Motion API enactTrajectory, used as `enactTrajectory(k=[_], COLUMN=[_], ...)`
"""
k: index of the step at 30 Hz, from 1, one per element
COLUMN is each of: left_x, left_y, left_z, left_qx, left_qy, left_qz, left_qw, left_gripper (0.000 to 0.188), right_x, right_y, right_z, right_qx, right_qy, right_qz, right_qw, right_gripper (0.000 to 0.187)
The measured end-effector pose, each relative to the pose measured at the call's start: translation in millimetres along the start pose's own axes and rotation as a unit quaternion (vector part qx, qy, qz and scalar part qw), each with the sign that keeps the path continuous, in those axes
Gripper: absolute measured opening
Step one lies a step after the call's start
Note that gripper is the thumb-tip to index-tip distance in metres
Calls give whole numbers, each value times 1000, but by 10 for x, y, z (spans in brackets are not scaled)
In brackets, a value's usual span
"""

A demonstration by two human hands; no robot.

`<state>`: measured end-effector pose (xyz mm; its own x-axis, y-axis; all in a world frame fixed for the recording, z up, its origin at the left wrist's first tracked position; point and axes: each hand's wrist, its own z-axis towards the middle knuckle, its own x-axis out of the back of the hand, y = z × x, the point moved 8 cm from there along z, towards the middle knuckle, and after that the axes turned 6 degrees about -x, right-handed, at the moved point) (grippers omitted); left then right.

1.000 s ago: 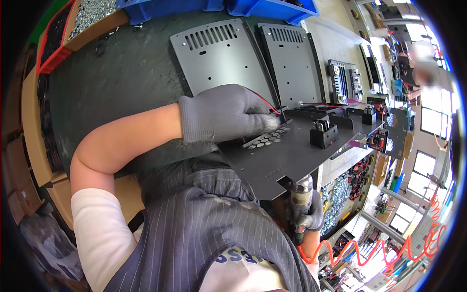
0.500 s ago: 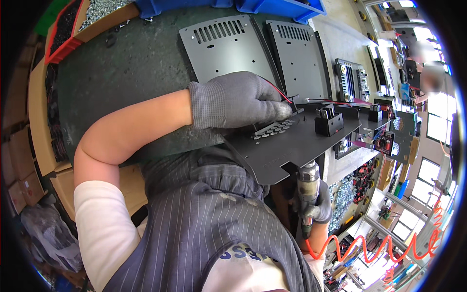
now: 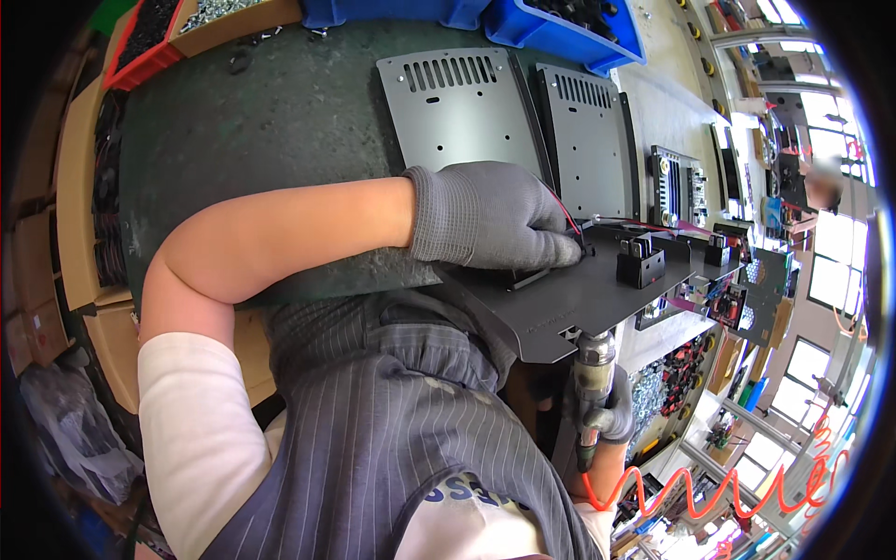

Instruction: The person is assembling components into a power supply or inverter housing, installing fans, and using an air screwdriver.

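The black sheet-metal panel [image 3: 597, 297], at 3 o'clock from the view's centre, is judged part-assembled: a black connector block [image 3: 640, 271] is seated at its 2 o'clock, but what fastening is left cannot be told. Its 11 o'clock edge is covered by the curled left gloved hand [image 3: 504, 219], anything pinched being hidden; at 6 o'clock a pneumatic screwdriver [image 3: 595, 378] is gripped by the closed right gloved hand [image 3: 616, 417], its tip obscured.

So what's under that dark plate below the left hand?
A tool held in the right hand reaches under the near edge of the dark plate. Its tip and whatever lies farther under are covered by the plate.
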<state>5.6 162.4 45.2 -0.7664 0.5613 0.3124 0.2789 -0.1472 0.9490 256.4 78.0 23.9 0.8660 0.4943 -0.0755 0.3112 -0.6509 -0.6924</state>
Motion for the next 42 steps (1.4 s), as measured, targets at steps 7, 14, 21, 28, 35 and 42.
enactTrajectory(k=[7,14,21,28,35,42], left_x=[39,-11,2,293,457,-240], left_y=[-2,55,133,82,-532,-896], left_z=[-26,4,75,6,-712,-1452], left_qx=[-5,-26,-29,45,145,159], left_qy=[29,-11,-51,-74,271,276], left_qz=[-41,16,15,-1,-474,-672], left_qw=[999,999,998,996,825,669], left_gripper=[40,39,35,43,31,23], right_x=[-25,-46,-72,-427,-566,-547], right_y=[-23,-168,-345,-403,-133,417], right_z=[4,30,39,157,215,546], right_qx=[-19,51,40,90,137,145], right_qy=[-6,-25,-9,-84,-122,5], right_qz=[-9,-10,-176,-80,40,-187], right_qw=[1000,998,984,989,982,972], right_gripper=[78,83,71,79,65,54])
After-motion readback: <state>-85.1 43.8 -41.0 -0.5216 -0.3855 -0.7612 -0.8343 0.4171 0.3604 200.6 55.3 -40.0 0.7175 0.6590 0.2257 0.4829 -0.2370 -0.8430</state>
